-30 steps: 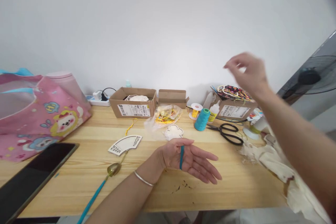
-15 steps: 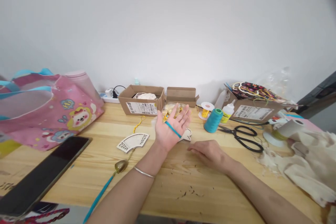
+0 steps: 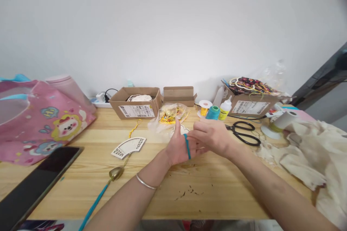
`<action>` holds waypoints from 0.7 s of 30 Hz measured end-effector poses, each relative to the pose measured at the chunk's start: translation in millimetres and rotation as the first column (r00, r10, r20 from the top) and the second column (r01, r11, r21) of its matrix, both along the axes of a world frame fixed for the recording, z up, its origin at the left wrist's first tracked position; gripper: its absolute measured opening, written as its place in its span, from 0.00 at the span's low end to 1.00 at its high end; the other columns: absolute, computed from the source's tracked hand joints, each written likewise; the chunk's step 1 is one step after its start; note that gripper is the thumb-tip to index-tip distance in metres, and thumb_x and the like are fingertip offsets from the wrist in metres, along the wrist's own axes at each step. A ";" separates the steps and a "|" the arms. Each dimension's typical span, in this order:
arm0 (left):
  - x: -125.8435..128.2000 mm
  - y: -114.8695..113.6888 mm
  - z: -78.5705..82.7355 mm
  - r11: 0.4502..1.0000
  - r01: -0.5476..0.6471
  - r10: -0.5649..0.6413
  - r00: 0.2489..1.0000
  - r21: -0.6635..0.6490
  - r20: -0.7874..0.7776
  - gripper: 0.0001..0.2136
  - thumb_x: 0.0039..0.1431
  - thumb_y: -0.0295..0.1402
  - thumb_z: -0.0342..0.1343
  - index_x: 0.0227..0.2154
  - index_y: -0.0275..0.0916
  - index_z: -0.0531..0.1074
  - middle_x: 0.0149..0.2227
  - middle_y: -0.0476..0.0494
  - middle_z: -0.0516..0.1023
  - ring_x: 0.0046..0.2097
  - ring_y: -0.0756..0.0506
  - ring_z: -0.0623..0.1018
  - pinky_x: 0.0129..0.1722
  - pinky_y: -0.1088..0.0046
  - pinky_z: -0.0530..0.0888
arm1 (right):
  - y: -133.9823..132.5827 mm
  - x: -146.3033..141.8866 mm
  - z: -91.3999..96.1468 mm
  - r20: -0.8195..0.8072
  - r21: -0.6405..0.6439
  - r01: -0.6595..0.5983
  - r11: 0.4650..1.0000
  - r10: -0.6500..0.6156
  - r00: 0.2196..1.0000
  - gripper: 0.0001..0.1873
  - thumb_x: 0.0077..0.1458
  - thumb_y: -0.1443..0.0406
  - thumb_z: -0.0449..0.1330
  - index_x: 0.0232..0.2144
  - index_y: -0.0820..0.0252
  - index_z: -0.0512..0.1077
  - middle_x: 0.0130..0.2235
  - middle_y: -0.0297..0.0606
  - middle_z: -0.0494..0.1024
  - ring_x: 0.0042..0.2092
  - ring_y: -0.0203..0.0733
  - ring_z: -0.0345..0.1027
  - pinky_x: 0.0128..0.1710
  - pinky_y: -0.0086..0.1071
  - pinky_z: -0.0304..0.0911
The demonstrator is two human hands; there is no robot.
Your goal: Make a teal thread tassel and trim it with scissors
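At the far left, a pink fabric bag point(image 3: 35, 126) with blue handles and a cartoon print, and in front, a black flat phone point(image 3: 40, 187), apparently put aside to leave the middle free. Next, a flat teal cord point(image 3: 93, 205), a gold-coloured metal bell-shaped piece point(image 3: 116, 173) and a pale wooden fan-shaped plate point(image 3: 129, 148) with cut-out corners, laid in one line, seemingly because joined together. Behind, a brown cardboard box point(image 3: 137, 111) with a white label.

In the middle, the left hand point(image 3: 177, 149), palm turned up, grip wide, with a silver metal bangle point(image 3: 144, 184) at the wrist. Around the palm, a band of teal thread point(image 3: 187, 147); palm probably kept flat to hold the band in shape. In front of the left fingers, the right hand point(image 3: 211, 135), grip narrow, fingers bent; impossible to tell whether empty or pinching thread.

Behind, within easy reach, a teal cone of thread point(image 3: 213, 113) and a white plastic bottle point(image 3: 225, 110) with yellow label. Farther right, black-handled metal scissors point(image 3: 236, 129) and a crumpled cream cloth point(image 3: 303, 162).

Underneath, a light wood-grain counter point(image 3: 162, 202) with small dark specks point(image 3: 191, 190); beyond, a plain whitish wall point(image 3: 173, 25), evenly lit.
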State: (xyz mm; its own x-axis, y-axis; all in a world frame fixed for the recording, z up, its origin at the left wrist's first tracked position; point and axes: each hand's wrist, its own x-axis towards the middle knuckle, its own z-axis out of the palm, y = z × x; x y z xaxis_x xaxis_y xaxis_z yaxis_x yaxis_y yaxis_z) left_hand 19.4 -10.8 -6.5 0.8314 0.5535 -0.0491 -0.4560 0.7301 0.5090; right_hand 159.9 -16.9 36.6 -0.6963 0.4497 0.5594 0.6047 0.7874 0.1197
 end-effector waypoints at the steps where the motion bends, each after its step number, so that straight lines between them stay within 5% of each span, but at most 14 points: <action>1: 1.3 -2.0 -0.3 0.999 0.046 -0.046 0.999 0.016 -0.006 0.45 0.43 0.63 0.25 0.40 0.28 0.70 0.39 0.31 0.74 0.46 0.39 0.70 0.49 0.64 0.59 | 5.2 -0.9 1.8 -0.015 -0.032 0.001 0.999 -0.002 1.000 0.17 0.57 0.62 0.48 0.22 0.58 0.71 0.21 0.32 0.66 0.25 0.32 0.54 0.23 0.27 0.43; 4: -0.5 -3.4 -1.4 0.977 0.198 -0.195 0.980 0.076 -0.044 0.49 0.40 0.65 0.23 0.44 0.25 0.67 0.45 0.28 0.71 0.50 0.38 0.67 0.52 0.62 0.53 | 20.1 -1.7 -5.1 -0.129 -0.241 -0.001 0.971 -0.031 0.991 0.12 0.54 0.60 0.53 0.25 0.58 0.73 0.23 0.33 0.69 0.27 0.31 0.58 0.24 0.25 0.48; 7: -8.7 -1.2 -1.3 0.914 0.392 -0.388 0.920 0.105 -0.056 0.51 0.39 0.65 0.22 0.46 0.21 0.65 0.47 0.23 0.68 0.51 0.35 0.66 0.53 0.60 0.51 | 28.6 1.0 -24.7 -0.186 -0.524 -0.012 0.852 -0.100 0.978 0.11 0.53 0.60 0.53 0.28 0.60 0.73 0.25 0.34 0.72 0.27 0.31 0.62 0.25 0.25 0.53; 9: -14.9 0.9 1.0 0.899 0.419 -0.423 0.906 0.126 0.010 0.53 0.37 0.66 0.22 0.46 0.20 0.65 0.46 0.22 0.68 0.51 0.32 0.66 0.52 0.56 0.53 | 28.2 2.6 -37.4 -0.147 -0.628 -0.020 0.778 -0.093 0.985 0.13 0.54 0.61 0.51 0.28 0.61 0.73 0.26 0.36 0.73 0.26 0.33 0.63 0.24 0.26 0.54; 11: -20.3 4.3 4.9 0.960 0.246 -0.264 0.955 0.137 0.134 0.52 0.37 0.66 0.24 0.49 0.25 0.63 0.46 0.25 0.69 0.51 0.32 0.66 0.51 0.55 0.54 | 23.2 2.0 -45.1 -0.110 -0.657 -0.039 0.753 -0.044 0.993 0.14 0.55 0.61 0.49 0.29 0.61 0.73 0.28 0.38 0.74 0.27 0.34 0.64 0.24 0.27 0.55; 13: -24.5 9.8 8.8 0.993 -0.076 0.053 0.967 0.085 0.248 0.45 0.41 0.64 0.28 0.52 0.34 0.61 0.48 0.31 0.69 0.52 0.36 0.66 0.51 0.57 0.56 | 16.0 -1.0 -46.6 -0.087 -0.638 -0.069 0.767 0.017 0.996 0.12 0.55 0.63 0.49 0.31 0.59 0.72 0.30 0.37 0.75 0.29 0.35 0.65 0.25 0.27 0.55; 16: -28.8 20.6 10.1 0.893 -0.447 0.442 0.854 -0.046 0.276 0.36 0.48 0.59 0.34 0.54 0.41 0.57 0.52 0.38 0.65 0.55 0.41 0.63 0.52 0.62 0.58 | 5.8 -7.0 -40.4 0.043 -0.500 -0.032 0.866 0.062 0.997 0.12 0.56 0.65 0.48 0.30 0.58 0.71 0.28 0.36 0.73 0.28 0.32 0.63 0.23 0.26 0.50; 18: -29.8 26.4 7.3 0.842 -0.530 0.537 0.811 -0.096 0.231 0.34 0.49 0.57 0.37 0.55 0.41 0.56 0.54 0.38 0.63 0.55 0.41 0.63 0.51 0.62 0.59 | 0.7 -9.3 -34.4 0.133 -0.351 0.015 0.936 0.033 0.991 0.13 0.56 0.66 0.47 0.26 0.60 0.70 0.24 0.34 0.69 0.24 0.31 0.59 0.21 0.26 0.45; 21: -25.9 27.5 1.0 0.850 -0.519 0.527 0.835 -0.093 0.159 0.35 0.49 0.57 0.39 0.54 0.38 0.57 0.53 0.34 0.64 0.53 0.40 0.65 0.50 0.62 0.62 | -4.7 -9.4 -26.6 0.135 -0.208 0.010 0.978 0.019 0.991 0.14 0.57 0.66 0.46 0.24 0.60 0.68 0.23 0.33 0.67 0.23 0.30 0.55 0.21 0.27 0.42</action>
